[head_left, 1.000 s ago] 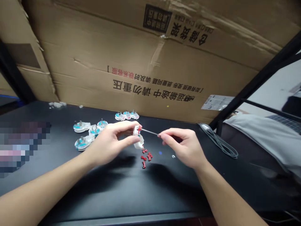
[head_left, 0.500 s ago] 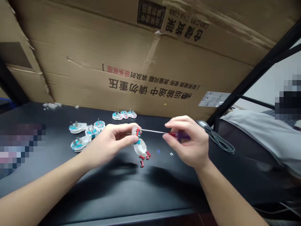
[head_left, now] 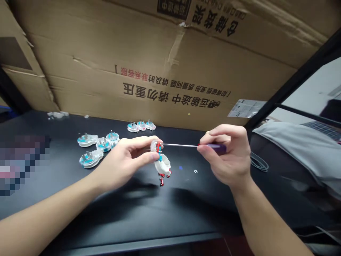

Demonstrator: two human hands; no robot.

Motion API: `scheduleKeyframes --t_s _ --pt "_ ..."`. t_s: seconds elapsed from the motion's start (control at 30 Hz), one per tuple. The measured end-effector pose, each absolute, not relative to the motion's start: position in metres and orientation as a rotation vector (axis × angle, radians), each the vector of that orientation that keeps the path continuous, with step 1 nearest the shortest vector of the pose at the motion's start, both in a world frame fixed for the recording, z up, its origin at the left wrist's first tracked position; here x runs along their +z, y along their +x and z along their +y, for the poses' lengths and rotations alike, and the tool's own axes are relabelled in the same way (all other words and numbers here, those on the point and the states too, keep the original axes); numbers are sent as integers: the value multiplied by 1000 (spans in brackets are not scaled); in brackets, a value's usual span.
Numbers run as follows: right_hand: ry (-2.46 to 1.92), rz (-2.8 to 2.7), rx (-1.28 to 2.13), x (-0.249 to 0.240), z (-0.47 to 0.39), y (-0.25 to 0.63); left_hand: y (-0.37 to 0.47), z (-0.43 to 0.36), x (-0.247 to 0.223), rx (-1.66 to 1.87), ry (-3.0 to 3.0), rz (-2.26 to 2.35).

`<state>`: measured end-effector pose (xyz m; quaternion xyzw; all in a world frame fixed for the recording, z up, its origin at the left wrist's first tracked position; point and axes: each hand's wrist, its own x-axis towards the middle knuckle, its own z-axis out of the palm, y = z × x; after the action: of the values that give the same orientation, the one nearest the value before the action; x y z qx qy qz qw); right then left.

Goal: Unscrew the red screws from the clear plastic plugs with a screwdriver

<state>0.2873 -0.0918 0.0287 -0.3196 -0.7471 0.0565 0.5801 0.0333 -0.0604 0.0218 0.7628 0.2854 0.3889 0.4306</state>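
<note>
Between its thumb and fingers my left hand [head_left: 125, 158] grips a clear-and-white plug [head_left: 163, 164] with blue and red parts. Its white shell hangs down below my thumb. My right hand [head_left: 226, 154] is closed around the purple-and-red handle of a screwdriver [head_left: 181, 145]. The thin metal shaft lies almost level and points left, its tip at the red part in the plug. Just under the plug are several small red pieces [head_left: 161, 180] with dark ends; whether they hang from it or lie on the table I cannot tell.
Several similar plugs [head_left: 91, 158] lie left of my left hand, and three more plugs [head_left: 141, 125] sit by the cardboard [head_left: 149, 49] at the back. Clear scraps [head_left: 58, 115] lie far left. A grey cable [head_left: 259, 163] and grey cloth [head_left: 290, 142] are at the right.
My right hand and the screwdriver handle have moved right, and the shaft is more level. The plug in my left hand has turned slightly, showing more of its white shell. The view has shifted a little.
</note>
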Motion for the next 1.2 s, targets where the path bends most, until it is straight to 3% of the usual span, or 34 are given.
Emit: scheduleKeyframes --t_s 0.2,0.33,0.7,0.9,1.07,1.2 --pt "-865 -1752 107 27 -92 290 34 -59 17 998 1850 745" --pt "-713 -1771 14 26 -91 287 33 -58 16 1039 1829 776" --pt "-903 -1911 139 23 -88 287 33 -57 18 1109 1822 770" --pt "-995 -2156 -31 28 -85 287 34 -57 19 1158 1923 804" --pt "-1188 -2025 430 22 -80 273 33 -57 16 1165 2098 905" --pt "-1090 -1822 749 12 -81 252 36 -57 14 1111 2260 898"
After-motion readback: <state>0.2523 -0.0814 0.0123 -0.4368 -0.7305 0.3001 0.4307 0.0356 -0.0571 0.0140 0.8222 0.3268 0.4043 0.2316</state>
